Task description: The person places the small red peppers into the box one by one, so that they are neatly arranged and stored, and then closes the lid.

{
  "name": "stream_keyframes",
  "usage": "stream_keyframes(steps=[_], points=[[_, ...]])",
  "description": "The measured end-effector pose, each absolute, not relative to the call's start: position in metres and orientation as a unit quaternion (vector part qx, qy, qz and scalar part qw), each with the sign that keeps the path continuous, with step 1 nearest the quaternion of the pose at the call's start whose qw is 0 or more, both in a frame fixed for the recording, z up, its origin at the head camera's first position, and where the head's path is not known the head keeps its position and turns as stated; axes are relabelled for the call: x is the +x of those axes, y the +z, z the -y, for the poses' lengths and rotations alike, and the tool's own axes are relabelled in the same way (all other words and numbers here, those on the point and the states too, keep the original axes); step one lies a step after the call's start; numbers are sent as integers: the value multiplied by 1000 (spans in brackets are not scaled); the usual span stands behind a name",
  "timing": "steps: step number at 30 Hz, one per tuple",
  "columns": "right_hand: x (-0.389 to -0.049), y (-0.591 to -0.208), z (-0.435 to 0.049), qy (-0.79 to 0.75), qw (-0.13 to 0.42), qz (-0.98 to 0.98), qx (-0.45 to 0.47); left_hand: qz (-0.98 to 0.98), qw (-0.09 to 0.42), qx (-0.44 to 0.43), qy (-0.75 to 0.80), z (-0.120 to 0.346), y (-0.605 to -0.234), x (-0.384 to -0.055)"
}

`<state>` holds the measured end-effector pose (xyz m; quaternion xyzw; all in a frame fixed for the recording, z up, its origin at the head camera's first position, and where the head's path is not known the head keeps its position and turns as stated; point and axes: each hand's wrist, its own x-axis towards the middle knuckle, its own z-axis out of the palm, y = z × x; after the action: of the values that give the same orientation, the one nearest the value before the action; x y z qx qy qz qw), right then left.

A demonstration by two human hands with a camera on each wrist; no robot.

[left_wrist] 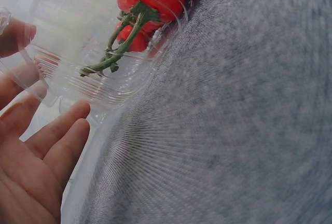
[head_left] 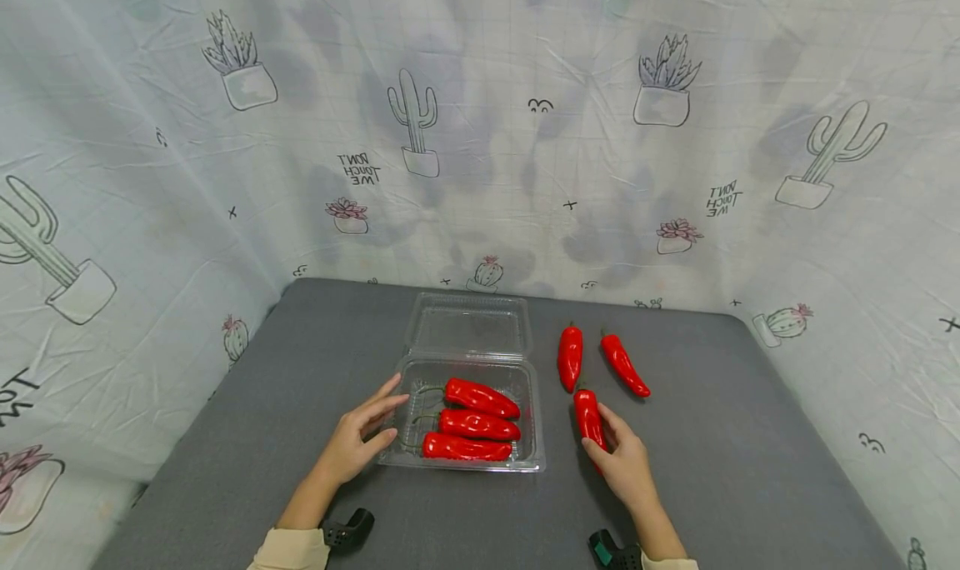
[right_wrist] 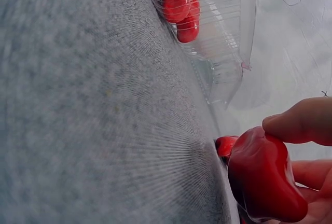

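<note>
In the head view a clear plastic clamshell box (head_left: 536, 420) stands with its lid (head_left: 468, 327) folded back. Inside lie a top red pepper (head_left: 482, 397), a middle one (head_left: 478, 425) and a bottom one (head_left: 467, 447), green stems toward the left. My left hand (head_left: 356, 437) is at the box's left side, fingers spread and thumb by the rim; the left wrist view shows the fingers (left_wrist: 67, 130) fairly straight. To the right of the box, my right hand (head_left: 624, 462) pinches another red pepper (head_left: 588, 418) between thumb and fingers. In the right wrist view that pepper (right_wrist: 264, 177) shows its blunt end.
Two more red peppers lie beyond my right hand: one nearly upright in view (head_left: 570, 357), one slanted (head_left: 624, 365). Grey cloth (head_left: 300, 345) covers the table. A pale curtain (head_left: 480, 120) with cactus drawings hangs behind and at both sides.
</note>
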<state>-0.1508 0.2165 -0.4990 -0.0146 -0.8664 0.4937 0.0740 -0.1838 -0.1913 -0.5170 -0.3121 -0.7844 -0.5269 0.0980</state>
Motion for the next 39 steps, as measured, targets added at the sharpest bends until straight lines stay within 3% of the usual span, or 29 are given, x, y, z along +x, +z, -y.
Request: stream_keyframes(steps=[31, 39], points=[[-149, -494, -212, 572, 117, 811, 40, 793, 97, -306, -518, 192, -515, -182], [-147, -489, -209, 598, 98, 794, 44, 794, 105, -308, -513, 190, -515, -182]])
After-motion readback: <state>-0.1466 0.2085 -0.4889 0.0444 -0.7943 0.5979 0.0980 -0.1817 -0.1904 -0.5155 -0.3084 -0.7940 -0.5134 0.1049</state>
